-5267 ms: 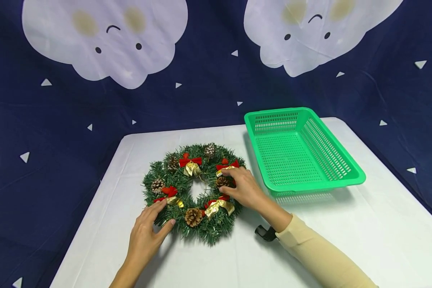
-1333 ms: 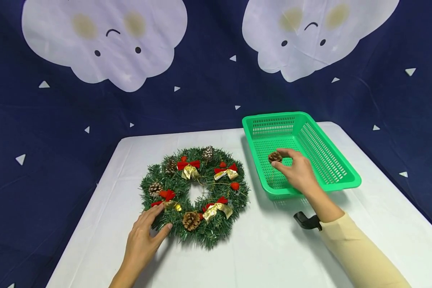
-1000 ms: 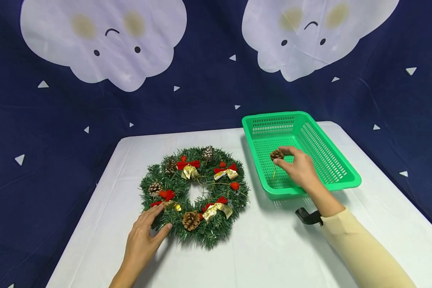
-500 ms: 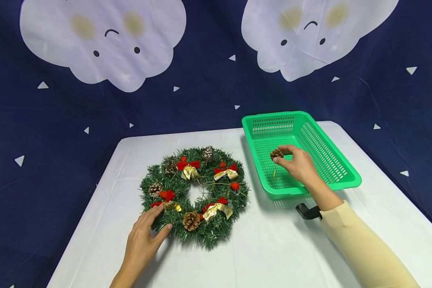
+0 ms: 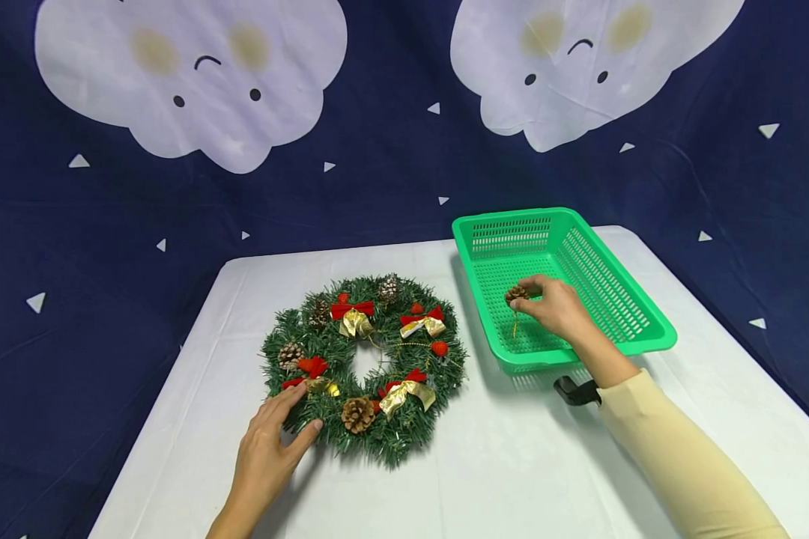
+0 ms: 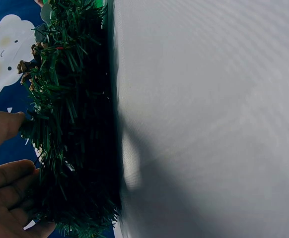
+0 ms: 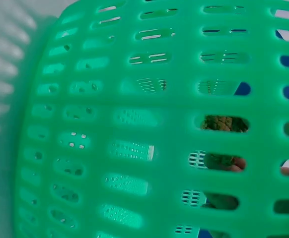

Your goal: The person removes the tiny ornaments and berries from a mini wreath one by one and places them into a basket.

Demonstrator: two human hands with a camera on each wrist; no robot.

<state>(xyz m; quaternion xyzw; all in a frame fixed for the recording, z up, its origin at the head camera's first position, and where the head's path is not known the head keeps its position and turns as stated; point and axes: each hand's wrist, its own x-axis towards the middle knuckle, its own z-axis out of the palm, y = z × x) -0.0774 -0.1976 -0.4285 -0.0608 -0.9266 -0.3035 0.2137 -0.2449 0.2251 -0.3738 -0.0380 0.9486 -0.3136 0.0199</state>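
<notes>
In the head view a green wreath (image 5: 404, 438) lies on the white table, trimmed with red bows, gold ribbons and pine cones. My left hand (image 5: 266, 453) rests at its near left edge, fingers relaxed; the left wrist view shows the thumb and fingers (image 6: 13, 173) against the green needles. Over the green basket (image 5: 647, 348), my right hand (image 5: 556, 307) pinches a small brown pine cone (image 5: 516, 294) between thumb and fingertips. A thin gold string (image 5: 514, 323) hangs below the cone. Through slots in the basket wall, the right wrist view shows part of this pine cone (image 7: 224, 123).
The perforated basket stands at the back right of the white table (image 5: 499, 464), right of the wreath. A black wrist-worn piece (image 5: 575, 391) juts out below the right cuff. A dark blue cloth (image 5: 391, 202) with clouds hangs behind the table.
My right hand has lifted the pine cone from the wreath's right side and carried it right, over the basket. In the last half second it dips slightly. The left hand stays put.
</notes>
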